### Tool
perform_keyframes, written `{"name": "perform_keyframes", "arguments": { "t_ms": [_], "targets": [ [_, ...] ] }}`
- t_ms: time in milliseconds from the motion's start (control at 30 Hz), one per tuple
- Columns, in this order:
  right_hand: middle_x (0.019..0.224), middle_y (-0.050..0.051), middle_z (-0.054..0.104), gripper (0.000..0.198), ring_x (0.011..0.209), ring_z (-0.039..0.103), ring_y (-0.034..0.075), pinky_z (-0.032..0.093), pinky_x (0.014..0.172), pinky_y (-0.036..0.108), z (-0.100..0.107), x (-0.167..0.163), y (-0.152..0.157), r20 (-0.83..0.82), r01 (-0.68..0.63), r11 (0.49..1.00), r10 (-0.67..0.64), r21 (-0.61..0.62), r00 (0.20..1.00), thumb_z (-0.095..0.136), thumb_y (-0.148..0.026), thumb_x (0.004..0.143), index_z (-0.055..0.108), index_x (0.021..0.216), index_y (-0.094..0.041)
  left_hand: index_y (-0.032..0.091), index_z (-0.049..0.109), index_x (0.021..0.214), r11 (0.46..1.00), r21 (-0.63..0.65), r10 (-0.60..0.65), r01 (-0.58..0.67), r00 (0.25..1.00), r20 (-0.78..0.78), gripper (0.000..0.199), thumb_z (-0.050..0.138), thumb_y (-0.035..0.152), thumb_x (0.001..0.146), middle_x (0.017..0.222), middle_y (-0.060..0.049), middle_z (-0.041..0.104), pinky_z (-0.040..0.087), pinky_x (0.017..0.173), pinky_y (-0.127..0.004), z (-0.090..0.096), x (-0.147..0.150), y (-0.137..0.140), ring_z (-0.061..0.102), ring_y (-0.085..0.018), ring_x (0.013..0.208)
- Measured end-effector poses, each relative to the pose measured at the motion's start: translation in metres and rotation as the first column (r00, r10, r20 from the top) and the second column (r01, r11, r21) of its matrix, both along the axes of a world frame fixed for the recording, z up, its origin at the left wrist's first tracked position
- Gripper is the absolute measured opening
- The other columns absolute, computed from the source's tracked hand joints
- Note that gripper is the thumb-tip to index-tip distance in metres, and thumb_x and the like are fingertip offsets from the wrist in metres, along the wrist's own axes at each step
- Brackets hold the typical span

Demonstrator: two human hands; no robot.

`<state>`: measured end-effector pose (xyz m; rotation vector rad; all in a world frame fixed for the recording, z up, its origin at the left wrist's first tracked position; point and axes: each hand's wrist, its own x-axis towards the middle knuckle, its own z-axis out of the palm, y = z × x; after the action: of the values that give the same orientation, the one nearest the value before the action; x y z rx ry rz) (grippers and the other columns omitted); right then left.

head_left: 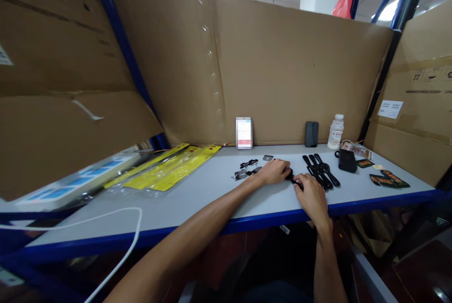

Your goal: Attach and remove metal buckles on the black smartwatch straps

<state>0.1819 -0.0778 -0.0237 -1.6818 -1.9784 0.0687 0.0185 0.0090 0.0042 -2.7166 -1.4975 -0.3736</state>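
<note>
Left hand [276,171] and right hand [311,195] both pinch a small black piece [291,175] between them, low over the grey tabletop [201,195]; contact with the surface is hidden. Bracing one end while the other hand makes small adjustments should prevent twisting. Black straps [320,170] lie just right, metal plates [241,174] left, yellow-backed packets [189,164] farther left.

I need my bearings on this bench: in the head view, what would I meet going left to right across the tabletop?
Yellow-backed clear plastic packages, upright phone with a lit screen, left hand, right hand, white-capped bottle, dark packets with orange print.
</note>
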Motion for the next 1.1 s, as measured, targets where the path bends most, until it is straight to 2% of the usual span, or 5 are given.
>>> {"name": "perform_keyframes", "arguments": {
  "t_ms": [200, 467, 767, 900, 1100],
  "targets": [
    [0.115, 0.005, 0.071, 0.021, 0.111, 0.064, 0.021, 0.041, 0.084, 0.028, 0.002, 0.000, -0.001, 0.004, 0.005, 1.000, -0.005, -0.013, 1.000, 0.054, -0.020, 0.100, 0.069, 0.114, -0.024, 0.022, 0.063, 0.121, 0.998, 0.006, -0.064, 0.064, 0.998, 0.002, 0.027, 0.052, 0.024, 0.095, 0.092, -0.006, 0.077, 0.044, 0.070, -0.029, -0.001, -0.005, 0.003, 0.071, -0.024, 0.089],
    [0.115, 0.005, 0.071, 0.021, 0.112, 0.064, 0.020, 0.041, 0.084, 0.028, 0.001, 0.000, -0.002, 0.001, 0.005, 1.000, -0.005, -0.007, 1.000, 0.055, -0.019, 0.100, 0.069, 0.114, -0.023, 0.019, 0.069, 0.096, 0.999, 0.013, -0.033, 0.033, 0.999, -0.036, 0.022, 0.050, 0.029, 0.099, 0.096, -0.011, 0.076, 0.043, 0.069, -0.030, 0.002, -0.001, -0.002, 0.071, -0.026, 0.088],
    [0.115, 0.004, 0.071, 0.022, 0.110, 0.064, 0.020, 0.041, 0.083, 0.028, 0.001, 0.000, -0.002, -0.007, -0.002, 1.000, 0.002, 0.003, 1.000, 0.055, -0.019, 0.099, 0.069, 0.115, -0.023, 0.017, 0.069, 0.073, 0.991, -0.025, -0.124, 0.132, 0.971, 0.203, 0.028, 0.053, 0.024, 0.094, 0.067, -0.002, 0.066, 0.033, 0.061, -0.026, -0.002, -0.008, 0.009, 0.054, -0.015, 0.062],
    [0.115, 0.004, 0.070, 0.022, 0.111, 0.064, 0.021, 0.041, 0.083, 0.029, 0.001, 0.000, -0.002, -0.007, -0.001, 1.000, 0.001, 0.000, 1.000, 0.054, -0.020, 0.100, 0.070, 0.115, -0.023, 0.017, 0.074, 0.085, 0.979, -0.049, -0.178, 0.197, 0.950, 0.255, 0.015, 0.059, 0.020, 0.087, 0.068, 0.002, 0.065, 0.034, 0.062, -0.024, -0.004, -0.008, 0.012, 0.054, -0.013, 0.063],
    [0.115, 0.004, 0.070, 0.022, 0.110, 0.064, 0.020, 0.041, 0.083, 0.028, 0.001, 0.000, -0.001, -0.001, 0.003, 1.000, -0.003, -0.010, 1.000, 0.054, -0.020, 0.100, 0.069, 0.116, -0.024, 0.024, 0.076, 0.110, 0.981, -0.008, -0.191, 0.195, 0.968, 0.165, 0.028, 0.060, 0.018, 0.087, 0.082, 0.000, 0.073, 0.041, 0.068, -0.024, -0.003, -0.008, 0.010, 0.064, -0.017, 0.075]
  ]
}}
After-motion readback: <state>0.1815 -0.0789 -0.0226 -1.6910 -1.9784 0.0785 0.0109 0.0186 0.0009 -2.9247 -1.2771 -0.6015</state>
